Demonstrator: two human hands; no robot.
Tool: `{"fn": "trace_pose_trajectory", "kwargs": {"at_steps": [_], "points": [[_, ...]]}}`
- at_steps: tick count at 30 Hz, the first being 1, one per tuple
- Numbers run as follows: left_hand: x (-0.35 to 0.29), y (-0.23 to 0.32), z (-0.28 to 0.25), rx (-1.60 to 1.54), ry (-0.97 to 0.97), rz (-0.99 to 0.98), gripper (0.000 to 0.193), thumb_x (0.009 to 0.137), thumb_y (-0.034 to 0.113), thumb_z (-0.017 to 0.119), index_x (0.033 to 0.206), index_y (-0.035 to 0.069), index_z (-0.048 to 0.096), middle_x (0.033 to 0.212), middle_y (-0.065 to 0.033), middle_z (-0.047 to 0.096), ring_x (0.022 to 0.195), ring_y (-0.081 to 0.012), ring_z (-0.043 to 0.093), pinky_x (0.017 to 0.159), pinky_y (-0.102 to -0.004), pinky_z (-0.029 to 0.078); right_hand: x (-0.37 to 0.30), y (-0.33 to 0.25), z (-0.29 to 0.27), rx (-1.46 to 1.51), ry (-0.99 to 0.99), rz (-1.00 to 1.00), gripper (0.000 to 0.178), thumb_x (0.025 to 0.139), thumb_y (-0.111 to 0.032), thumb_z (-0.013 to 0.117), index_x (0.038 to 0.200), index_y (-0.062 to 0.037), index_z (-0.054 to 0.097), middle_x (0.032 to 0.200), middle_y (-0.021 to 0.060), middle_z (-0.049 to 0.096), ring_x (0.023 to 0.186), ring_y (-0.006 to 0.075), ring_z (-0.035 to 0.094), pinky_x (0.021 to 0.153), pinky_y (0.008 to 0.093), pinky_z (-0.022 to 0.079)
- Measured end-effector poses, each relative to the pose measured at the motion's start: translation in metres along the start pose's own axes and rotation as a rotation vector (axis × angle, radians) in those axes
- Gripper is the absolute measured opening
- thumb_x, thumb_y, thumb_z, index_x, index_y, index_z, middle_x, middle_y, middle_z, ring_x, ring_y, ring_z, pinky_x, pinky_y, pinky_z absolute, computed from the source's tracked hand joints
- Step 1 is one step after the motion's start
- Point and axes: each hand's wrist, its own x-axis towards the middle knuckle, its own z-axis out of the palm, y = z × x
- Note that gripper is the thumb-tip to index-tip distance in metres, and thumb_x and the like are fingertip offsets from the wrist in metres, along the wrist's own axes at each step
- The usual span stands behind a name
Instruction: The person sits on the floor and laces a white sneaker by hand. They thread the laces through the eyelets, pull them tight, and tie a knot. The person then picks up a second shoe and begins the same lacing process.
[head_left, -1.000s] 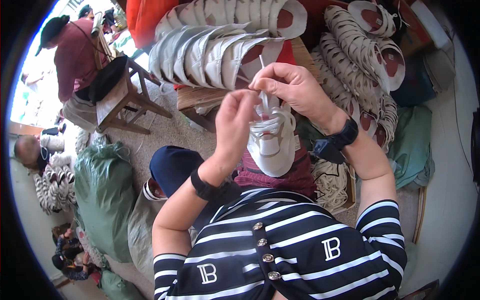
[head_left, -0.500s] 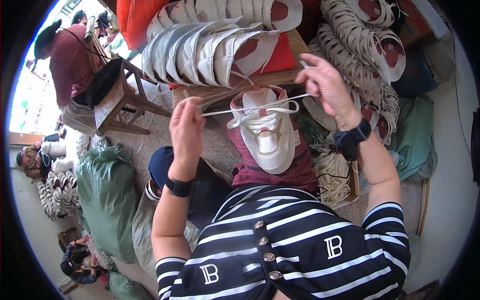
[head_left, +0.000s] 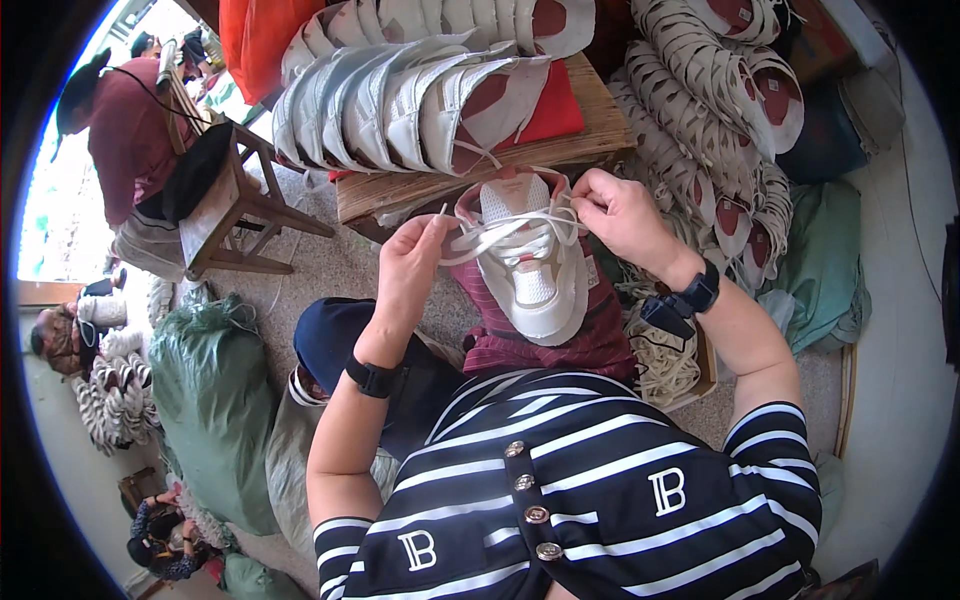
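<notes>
A white shoe upper (head_left: 541,310) lies on the dark red striped cloth (head_left: 490,325) in front of me, toe toward my body. White shoelace (head_left: 507,232) crosses its throat in loose strands. My left hand (head_left: 411,262) is beside the upper's left edge, thumb and fingers pinched on a lace end that sticks up above them. At the upper's right edge, my right hand (head_left: 622,218) has its fingers closed on the lace by the top eyelets. Just how the fingertips grip there is partly hidden.
Nested white shoe uppers (head_left: 400,110) stand on a wooden table (head_left: 590,120) ahead. More uppers (head_left: 720,120) hang in bundles at right, above a box of loose laces (head_left: 665,365). Green sacks (head_left: 215,400) lie at left, near a wooden stool (head_left: 225,220) and a seated person (head_left: 130,140).
Both hands have come closer to the upper and lower. The lace, stretched taut between them before, now lies slack in loops across the throat.
</notes>
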Motion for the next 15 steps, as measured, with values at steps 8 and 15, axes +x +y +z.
{"fn": "trace_pose_trajectory", "kwargs": {"at_steps": [8,15], "points": [[-0.007,-0.003,0.001,0.103,-0.013,-0.096,0.028,0.1,0.022,0.063,0.103,-0.004,0.071,0.085,0.0008,0.068,0.072,-0.0049,0.056,0.064,-0.021,0.044,0.006,-0.029,-0.003,-0.533,0.021,-0.313,0.007,0.085,-0.008,0.06,0.087,-0.0025,0.056,0.069,0.0167,0.063,0.063,0.0349,0.063,0.057,0.0431,0.05],[0.004,-0.016,-0.003,0.191,-0.006,-0.019,0.023,0.095,0.021,0.065,0.095,-0.001,0.073,0.077,-0.0013,0.065,0.068,-0.0088,0.055,0.059,-0.0275,0.043,0.011,-0.038,-0.003,-0.779,-0.054,-0.496,0.009,0.082,-0.009,0.062,0.086,-0.0051,0.055,0.067,0.0132,0.062,0.065,0.0325,0.064,0.057,0.0446,0.051]]}}
